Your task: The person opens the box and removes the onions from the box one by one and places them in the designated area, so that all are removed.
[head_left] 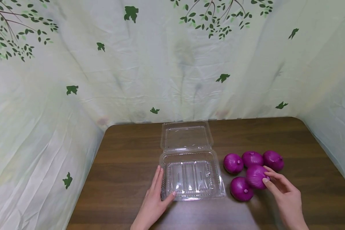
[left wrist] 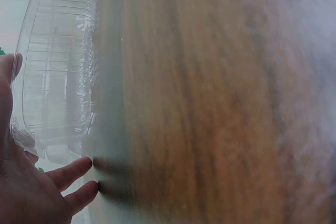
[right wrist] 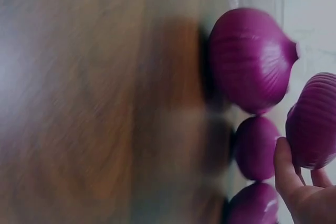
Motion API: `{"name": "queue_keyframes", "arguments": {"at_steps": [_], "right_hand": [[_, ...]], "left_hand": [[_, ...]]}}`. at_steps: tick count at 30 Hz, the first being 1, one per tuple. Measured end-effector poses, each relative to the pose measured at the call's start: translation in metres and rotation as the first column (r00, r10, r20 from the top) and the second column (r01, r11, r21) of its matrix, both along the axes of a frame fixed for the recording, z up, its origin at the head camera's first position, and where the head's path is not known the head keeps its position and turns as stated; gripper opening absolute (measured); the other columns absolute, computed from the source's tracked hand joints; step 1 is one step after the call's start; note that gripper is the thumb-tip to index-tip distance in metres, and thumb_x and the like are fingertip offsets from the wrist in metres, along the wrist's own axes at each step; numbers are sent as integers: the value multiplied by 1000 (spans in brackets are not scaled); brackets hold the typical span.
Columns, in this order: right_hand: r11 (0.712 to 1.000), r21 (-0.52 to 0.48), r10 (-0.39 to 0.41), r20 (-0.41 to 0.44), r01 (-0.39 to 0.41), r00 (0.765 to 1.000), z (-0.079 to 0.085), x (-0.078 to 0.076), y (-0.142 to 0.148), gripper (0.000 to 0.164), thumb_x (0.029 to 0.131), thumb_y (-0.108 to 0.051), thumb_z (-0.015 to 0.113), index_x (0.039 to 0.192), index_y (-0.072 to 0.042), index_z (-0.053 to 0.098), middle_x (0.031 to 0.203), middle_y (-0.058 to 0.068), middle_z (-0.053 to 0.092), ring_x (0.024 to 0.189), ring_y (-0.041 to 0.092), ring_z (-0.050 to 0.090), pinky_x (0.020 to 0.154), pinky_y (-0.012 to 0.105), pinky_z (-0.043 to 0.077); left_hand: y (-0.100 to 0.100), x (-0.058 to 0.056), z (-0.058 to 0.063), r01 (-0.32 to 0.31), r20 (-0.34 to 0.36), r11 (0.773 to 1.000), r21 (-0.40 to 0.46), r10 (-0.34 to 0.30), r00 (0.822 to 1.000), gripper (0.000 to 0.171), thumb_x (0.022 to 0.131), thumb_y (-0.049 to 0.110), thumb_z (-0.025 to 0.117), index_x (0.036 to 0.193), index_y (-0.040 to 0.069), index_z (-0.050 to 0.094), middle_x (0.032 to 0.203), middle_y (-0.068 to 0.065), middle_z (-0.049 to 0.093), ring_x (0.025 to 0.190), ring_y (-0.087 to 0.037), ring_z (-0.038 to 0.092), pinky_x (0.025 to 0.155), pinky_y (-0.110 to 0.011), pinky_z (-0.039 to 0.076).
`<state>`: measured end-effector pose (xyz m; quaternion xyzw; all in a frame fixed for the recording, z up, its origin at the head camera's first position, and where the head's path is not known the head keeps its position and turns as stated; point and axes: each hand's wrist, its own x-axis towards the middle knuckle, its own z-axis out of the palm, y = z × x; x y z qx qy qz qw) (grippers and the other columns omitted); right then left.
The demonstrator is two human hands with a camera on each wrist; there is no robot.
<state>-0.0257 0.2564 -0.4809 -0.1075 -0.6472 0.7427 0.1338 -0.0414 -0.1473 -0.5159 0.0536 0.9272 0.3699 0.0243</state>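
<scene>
My right hand [head_left: 288,198] pinches a purple onion [head_left: 256,177] between thumb and fingers. In the right wrist view this onion [right wrist: 315,121] appears raised off the table. Close by lie several other onions, one onion [head_left: 241,189] in front and another onion [head_left: 233,163] nearest the container. A clear plastic clamshell container [head_left: 222,188] lies left of them with its lid [head_left: 187,137] folded back; no onion is in it. My left hand [head_left: 152,201] rests at its front left corner, thumb at the front rim and fairly straight fingers along the left side.
The brown wooden table [head_left: 118,179] has rounded back corners. Behind it and at both sides hangs a pale cloth [head_left: 172,64] printed with leaves and branches. The lid reaches almost to the table's back edge.
</scene>
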Motion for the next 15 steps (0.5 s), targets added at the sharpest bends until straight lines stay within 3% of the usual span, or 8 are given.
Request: {"name": "queue_keyframes", "arguments": {"at_steps": [10,13,15], "right_hand": [[999,26,-27,81,25,996,-10,3,14,33,90,1,69,121,11,61,126,-3,67,113,4,61,80,16,51],[992,120,-32,92,21,995,-14,1,17,32,89,-2,70,119,10,63,125,-5,67,112,1,60,82,14,49],[970,244,-34,97,10,995,-18,0,18,31,90,-5,71,118,8,64,125,-6,66,113,-1,59,85,12,47]], "left_hand": [[-1,0,1,-4,-5,1000,11,5,1000,97,88,50,69,160,27,9,165,9,2,143,-27,28,100,-71,29],[-1,0,1,-1,-11,1000,7,1,1000,97,88,51,69,160,27,9,165,9,2,143,-28,29,100,-71,29],[-1,0,0,2,-15,1000,3,-2,1000,96,88,51,69,160,28,8,165,8,2,143,-29,29,99,-72,29]]}}
